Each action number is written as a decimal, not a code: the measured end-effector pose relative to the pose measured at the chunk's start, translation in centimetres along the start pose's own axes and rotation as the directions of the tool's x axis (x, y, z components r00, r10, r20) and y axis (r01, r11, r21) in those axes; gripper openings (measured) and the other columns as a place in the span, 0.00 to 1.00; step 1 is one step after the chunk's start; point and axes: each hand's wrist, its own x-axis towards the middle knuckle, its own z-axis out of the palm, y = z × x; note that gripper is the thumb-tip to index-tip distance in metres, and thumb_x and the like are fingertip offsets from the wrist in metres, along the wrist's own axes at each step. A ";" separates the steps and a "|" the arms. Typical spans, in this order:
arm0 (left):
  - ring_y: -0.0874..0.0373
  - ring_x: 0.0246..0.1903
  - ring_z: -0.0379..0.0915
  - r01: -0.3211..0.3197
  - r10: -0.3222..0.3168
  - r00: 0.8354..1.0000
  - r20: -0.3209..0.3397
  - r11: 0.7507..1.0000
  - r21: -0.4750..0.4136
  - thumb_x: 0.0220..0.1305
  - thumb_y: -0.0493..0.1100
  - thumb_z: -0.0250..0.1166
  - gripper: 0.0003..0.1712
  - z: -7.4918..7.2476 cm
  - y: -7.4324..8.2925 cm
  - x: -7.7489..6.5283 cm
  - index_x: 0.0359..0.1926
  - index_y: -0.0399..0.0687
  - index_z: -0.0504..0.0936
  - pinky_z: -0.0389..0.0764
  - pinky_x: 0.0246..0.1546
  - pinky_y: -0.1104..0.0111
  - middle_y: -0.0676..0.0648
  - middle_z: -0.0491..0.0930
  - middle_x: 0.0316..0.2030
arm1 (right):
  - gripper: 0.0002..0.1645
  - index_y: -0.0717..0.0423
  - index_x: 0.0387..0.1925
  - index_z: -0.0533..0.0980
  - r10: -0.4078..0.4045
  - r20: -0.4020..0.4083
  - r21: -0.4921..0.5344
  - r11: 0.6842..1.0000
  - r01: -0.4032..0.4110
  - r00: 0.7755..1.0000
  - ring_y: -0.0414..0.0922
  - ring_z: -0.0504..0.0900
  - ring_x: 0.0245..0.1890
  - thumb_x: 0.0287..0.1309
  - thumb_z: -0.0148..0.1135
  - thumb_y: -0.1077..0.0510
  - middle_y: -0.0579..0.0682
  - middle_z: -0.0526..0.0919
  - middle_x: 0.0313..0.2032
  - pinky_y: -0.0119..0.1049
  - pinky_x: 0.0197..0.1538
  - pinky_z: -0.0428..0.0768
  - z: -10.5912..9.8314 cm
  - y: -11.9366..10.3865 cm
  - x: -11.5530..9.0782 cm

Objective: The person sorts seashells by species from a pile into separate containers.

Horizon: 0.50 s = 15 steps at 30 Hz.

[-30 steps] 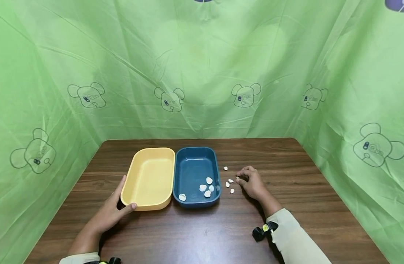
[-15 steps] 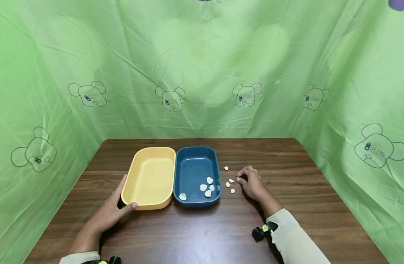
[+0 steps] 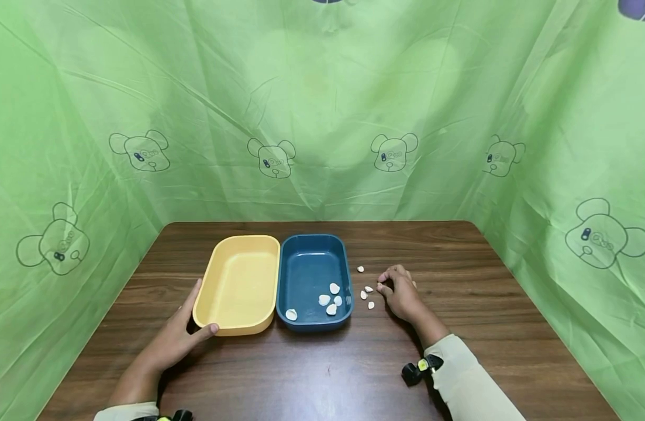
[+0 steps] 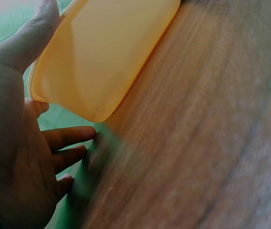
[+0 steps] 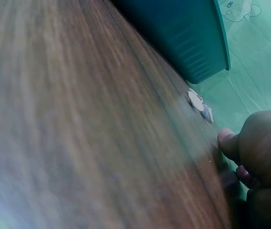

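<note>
In the head view my left hand holds the near-left corner of a yellow tray, thumb at the front rim and fingers along the left side. The left wrist view shows the other fingers loosely bent below the yellow tray. My right hand rests on the table with fingers bent, right beside small white seashells. Its thumb points at seashells in the right wrist view. Whether something small sits between thumb and forefinger is too unclear to tell.
A blue tray stands against the yellow one, with several larger white seashells inside. One small seashell lies farther back. The brown wooden table is surrounded by a green cloth at the back and sides.
Both hands, both trays and the seashells stay in place. The head view shifts only slightly.
</note>
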 end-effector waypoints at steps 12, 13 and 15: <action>0.21 0.80 0.46 0.014 -0.014 1.000 0.001 1.000 0.003 0.67 0.45 0.77 0.69 0.0 0.1 0.0 0.90 0.69 0.34 0.52 0.72 0.21 0.26 0.48 0.86 | 0.04 0.65 0.43 0.83 0.006 -0.069 0.131 0.991 0.003 0.998 0.61 0.76 0.63 0.68 0.70 0.69 0.63 0.78 0.54 0.55 0.70 0.70 0.2 0.2 0.0; 0.20 0.80 0.46 0.014 -0.014 1.000 0.000 1.000 0.004 0.67 0.45 0.77 0.69 0.1 0.1 0.0 0.90 0.69 0.34 0.51 0.72 0.21 0.26 0.47 0.86 | 0.05 0.66 0.43 0.83 0.006 -0.072 0.143 0.990 0.005 0.997 0.61 0.76 0.62 0.68 0.70 0.69 0.64 0.77 0.54 0.54 0.70 0.70 0.2 0.2 0.1; 0.20 0.80 0.46 0.016 -0.016 1.000 0.000 1.000 0.002 0.67 0.45 0.76 0.69 0.1 0.1 0.0 0.90 0.69 0.34 0.51 0.72 0.20 0.26 0.47 0.86 | 0.05 0.67 0.43 0.83 0.003 -0.079 0.151 0.989 0.009 0.997 0.61 0.76 0.61 0.68 0.70 0.70 0.64 0.77 0.53 0.54 0.70 0.70 0.2 0.1 0.2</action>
